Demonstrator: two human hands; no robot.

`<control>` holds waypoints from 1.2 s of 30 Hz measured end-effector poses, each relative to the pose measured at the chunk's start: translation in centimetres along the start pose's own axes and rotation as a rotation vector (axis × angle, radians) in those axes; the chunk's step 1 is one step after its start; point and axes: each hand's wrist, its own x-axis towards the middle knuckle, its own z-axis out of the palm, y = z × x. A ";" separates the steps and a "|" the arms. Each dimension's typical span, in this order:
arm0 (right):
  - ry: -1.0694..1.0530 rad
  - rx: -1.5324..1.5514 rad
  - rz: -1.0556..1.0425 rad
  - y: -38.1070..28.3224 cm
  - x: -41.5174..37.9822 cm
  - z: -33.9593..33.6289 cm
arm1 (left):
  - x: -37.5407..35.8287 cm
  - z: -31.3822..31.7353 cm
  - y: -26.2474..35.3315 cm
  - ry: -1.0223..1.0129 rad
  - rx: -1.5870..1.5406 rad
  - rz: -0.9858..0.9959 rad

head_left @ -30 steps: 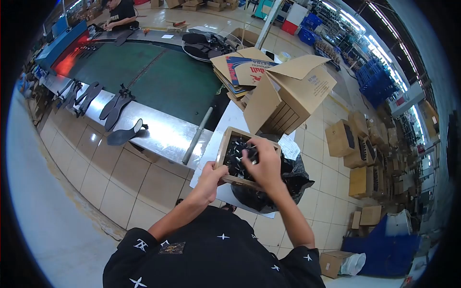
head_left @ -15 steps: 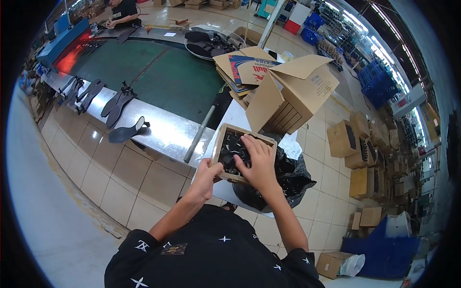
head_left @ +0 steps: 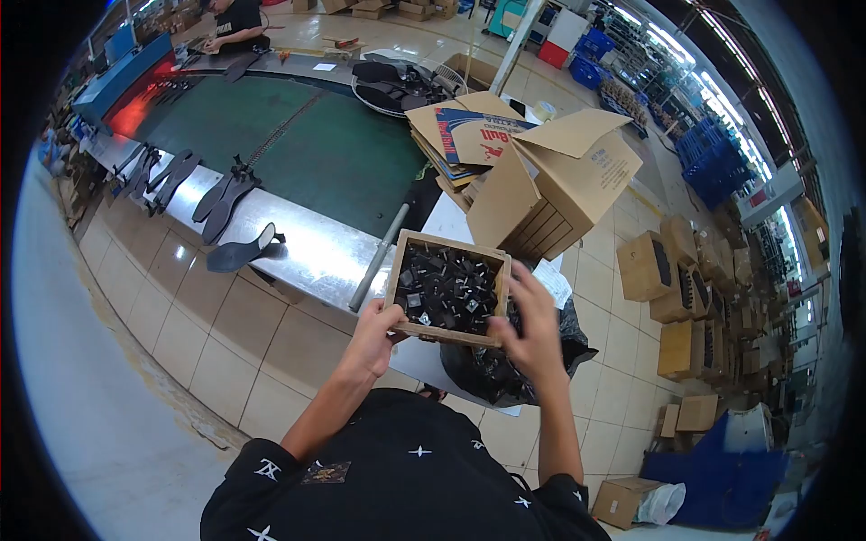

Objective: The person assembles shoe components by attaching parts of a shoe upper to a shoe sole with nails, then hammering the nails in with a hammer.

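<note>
A wooden box (head_left: 456, 339) full of small black parts (head_left: 446, 284) is tilted toward me above the metal table end. My left hand (head_left: 373, 335) grips its near left corner, thumb over the rim. At the box's right side is my right hand (head_left: 532, 320), slightly blurred, its fingers apart and nothing visible in it. Below and to the right of the box lies a black plastic bag (head_left: 568, 347), partly hidden by my right hand and the box.
Behind the box stands an open cardboard box (head_left: 577, 185) beside flattened cartons (head_left: 474, 135). Soles (head_left: 244, 252) lie along the metal edge of a green conveyor (head_left: 334, 171). A grey bar (head_left: 379, 257) lies at its near end. A person (head_left: 239, 27) sits at the far left.
My right hand has come out of the black parts and moved right, past the box's rim. The box has shifted slightly left, and more of its contents show.
</note>
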 end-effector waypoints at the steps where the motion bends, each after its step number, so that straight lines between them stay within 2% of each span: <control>1: 0.102 0.034 0.102 0.4 -1.6 -1.0 | 0.1 -0.4 -0.1 -0.021 -0.017 0.030; 3: 0.088 -0.066 0.236 2.6 -5.0 -2.2 | 0.5 -1.0 -0.2 -0.066 -0.045 0.095; 5: -0.299 0.013 0.428 5.2 -8.4 -2.2 | 0.4 -0.7 0.4 -0.111 -0.109 0.072; 8: -0.558 -0.356 0.471 7.8 -10.5 0.8 | -0.8 0.5 1.2 -0.099 -0.174 0.007; 9: -0.433 -0.345 0.467 8.4 -10.1 1.8 | -0.9 0.9 1.2 -0.087 -0.194 -0.015; 13: -0.435 -0.487 0.415 9.1 -8.4 3.3 | 0.2 -0.3 2.2 -0.126 -0.076 0.044; 14: -0.442 -0.495 0.396 9.3 -8.5 4.1 | 0.0 0.7 1.7 0.004 -0.045 0.101; 17: -0.576 -0.370 0.558 10.4 -8.0 6.2 | 0.6 -0.8 1.4 -0.085 -0.072 0.041; 18: -0.637 -0.306 0.619 10.0 -7.3 5.4 | 1.4 -3.1 1.1 -0.115 -0.104 -0.013; 21: -0.618 -0.239 0.593 10.7 -8.1 4.9 | 0.0 -1.2 2.6 0.015 0.016 0.081; 23: -0.559 -0.317 0.578 10.4 -9.1 6.4 | 0.4 -1.3 0.6 0.063 0.032 0.087; 25: -0.446 -0.364 0.538 11.2 -9.2 7.9 | 0.5 -2.4 0.9 0.021 -0.027 0.035; 27: -0.494 -0.310 0.577 10.6 -8.8 7.0 | 0.0 -3.7 1.9 -0.028 -0.027 0.009; 28: -0.512 -0.277 0.598 10.2 -8.5 6.4 | -0.5 -2.3 2.3 0.011 0.019 0.064; 31: -0.514 -0.200 0.632 9.1 -7.7 6.3 | -0.8 0.5 0.3 0.181 0.012 0.054; 34: -0.390 -0.248 0.541 10.5 -8.4 8.0 | 0.0 -1.9 0.3 0.013 -0.025 -0.021; 35: -0.424 -0.252 0.557 10.5 -8.5 7.8 | 0.5 -2.7 -0.1 -0.030 -0.016 -0.034; 36: -0.465 -0.256 0.574 9.9 -8.4 7.0 | -0.2 -1.4 0.1 0.047 0.032 0.012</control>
